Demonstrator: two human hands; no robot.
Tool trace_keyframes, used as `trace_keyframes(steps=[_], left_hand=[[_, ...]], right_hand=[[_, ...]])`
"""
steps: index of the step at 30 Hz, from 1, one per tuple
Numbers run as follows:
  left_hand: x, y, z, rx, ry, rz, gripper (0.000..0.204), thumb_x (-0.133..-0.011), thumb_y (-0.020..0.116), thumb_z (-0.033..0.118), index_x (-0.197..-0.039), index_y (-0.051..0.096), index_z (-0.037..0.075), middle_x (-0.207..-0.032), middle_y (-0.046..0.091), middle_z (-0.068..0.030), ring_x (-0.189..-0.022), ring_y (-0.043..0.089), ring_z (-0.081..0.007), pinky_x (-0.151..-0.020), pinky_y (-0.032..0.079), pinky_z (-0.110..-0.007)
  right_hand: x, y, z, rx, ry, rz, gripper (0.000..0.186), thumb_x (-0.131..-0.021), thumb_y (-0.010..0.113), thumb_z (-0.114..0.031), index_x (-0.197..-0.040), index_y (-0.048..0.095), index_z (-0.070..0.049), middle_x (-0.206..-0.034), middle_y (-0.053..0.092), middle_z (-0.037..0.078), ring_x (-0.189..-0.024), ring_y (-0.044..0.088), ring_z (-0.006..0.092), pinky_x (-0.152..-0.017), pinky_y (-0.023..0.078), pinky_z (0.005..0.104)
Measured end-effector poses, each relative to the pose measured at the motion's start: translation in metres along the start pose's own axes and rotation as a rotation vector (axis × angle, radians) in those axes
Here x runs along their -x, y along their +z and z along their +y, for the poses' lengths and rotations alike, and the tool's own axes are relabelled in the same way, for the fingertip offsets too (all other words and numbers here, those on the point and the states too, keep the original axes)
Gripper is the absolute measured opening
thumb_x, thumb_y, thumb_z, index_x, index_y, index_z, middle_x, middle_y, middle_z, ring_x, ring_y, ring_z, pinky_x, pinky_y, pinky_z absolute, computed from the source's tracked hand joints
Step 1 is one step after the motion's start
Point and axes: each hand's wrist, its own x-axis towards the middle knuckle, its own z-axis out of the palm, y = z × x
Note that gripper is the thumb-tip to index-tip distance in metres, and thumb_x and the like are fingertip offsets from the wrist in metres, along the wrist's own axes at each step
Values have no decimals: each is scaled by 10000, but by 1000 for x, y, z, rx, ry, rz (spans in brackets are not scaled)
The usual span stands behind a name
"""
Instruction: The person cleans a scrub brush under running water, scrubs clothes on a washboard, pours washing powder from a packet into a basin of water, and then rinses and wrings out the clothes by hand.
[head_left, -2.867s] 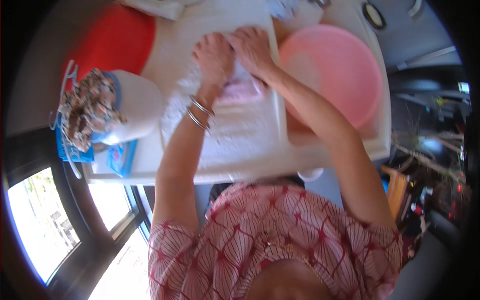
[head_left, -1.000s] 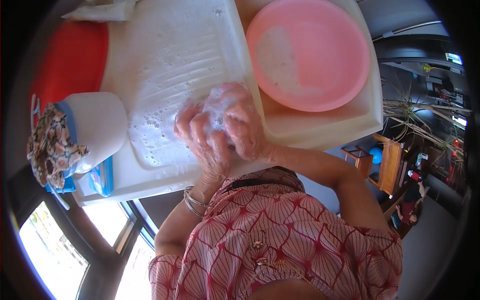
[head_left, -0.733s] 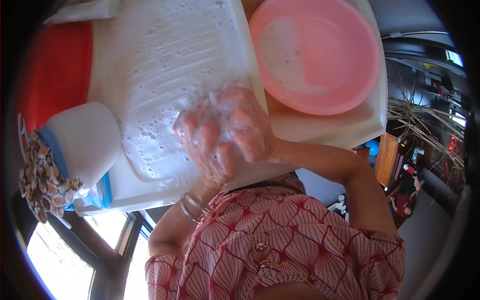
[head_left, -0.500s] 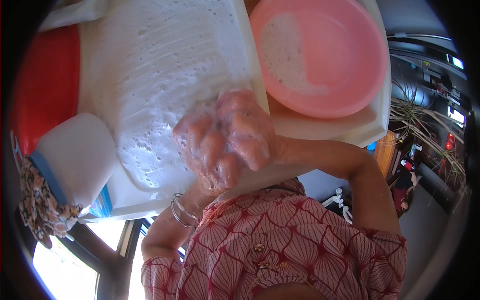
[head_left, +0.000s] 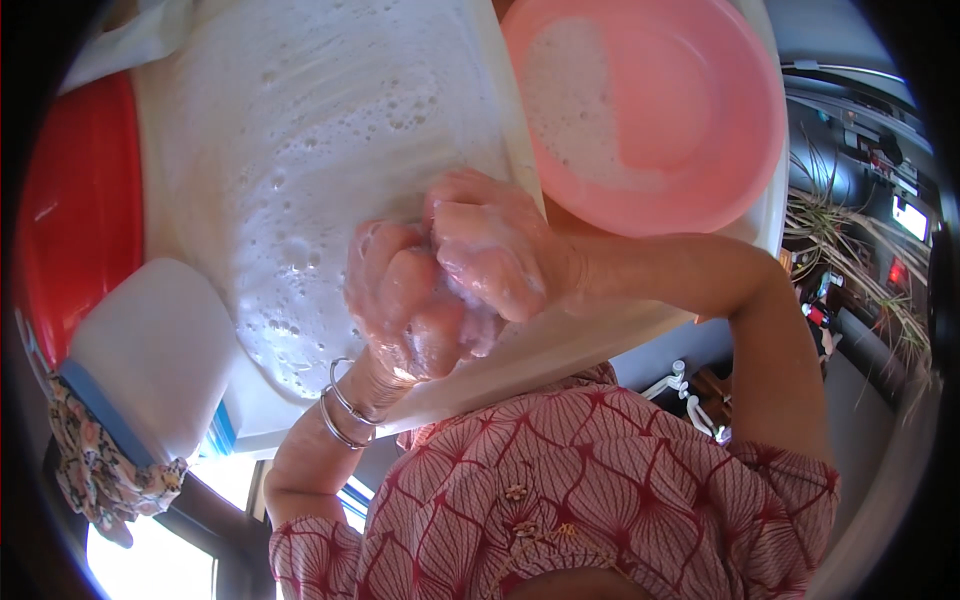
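My left hand (head_left: 393, 295) and my right hand (head_left: 490, 245) are pressed against each other, both closed, with wet, soapy knuckles upward. If anything is gripped between them, it is hidden by the curled fingers and suds. They are above the near right corner of a white washing basin (head_left: 512, 110), whose sloping surface is covered in cloudy water and bubbles. Two silver bangles (head_left: 345, 412) circle my left wrist.
To the right stands a pink round basin (head_left: 700, 190) with some foamy water in it. A red basin (head_left: 85, 200) is at the far left. Nearer lies a white container (head_left: 150, 350) with a blue edge, beside floral cloth (head_left: 100, 455). Whitish material (head_left: 125, 45) is at top left.
The hands stay together, with my right hand shifted slightly over the left and my right elbow farther out and up. Foam on the basin has spread into different patches. The whole view has tilted slightly.
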Motion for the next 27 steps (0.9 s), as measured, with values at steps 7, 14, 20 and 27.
trace_keyframes(steps=[7, 14, 20, 27], left_hand=[[-8, -8, -10, -51, -151, -177, 391, -689, 634, 370, -875, 595, 29, -736, 548, -83, -621, 567, -170, -560, 450, -273], [-47, -22, -10, 1254, -1189, 11, 563, -881, 383, 521, -1047, 527, 3, -970, 584, -66, -925, 559, -206, -819, 436, -299], [-78, 33, 50, 1229, -1042, -48, 493, -869, 498, 350, -1230, 391, 30, -1187, 481, -78, -1057, 482, -194, -882, 398, -310], [-84, 141, 60, 1290, -1219, -223, 325, -816, 516, 87, -1125, 421, 45, -995, 534, -60, -745, 526, -136, -598, 426, -242]], right_hand=[[-21, -8, 10, 15, 77, -81, 209, -759, 541, -204, -703, 458, -21, -644, 460, 120, -521, 466, 253, -469, 395, 391], [-80, -62, 4, -532, 1430, -249, 380, -872, 478, -320, -939, 535, 50, -857, 603, 139, -746, 592, 245, -652, 486, 325], [-44, -161, 32, -1333, 1365, 104, 357, -888, 467, -251, -1082, 525, 44, -1070, 575, 133, -957, 567, 193, -889, 436, 308], [15, -213, 103, -481, 1601, -20, 328, -819, 544, -169, -1095, 544, 8, -1015, 598, 70, -892, 572, 159, -769, 463, 302]])
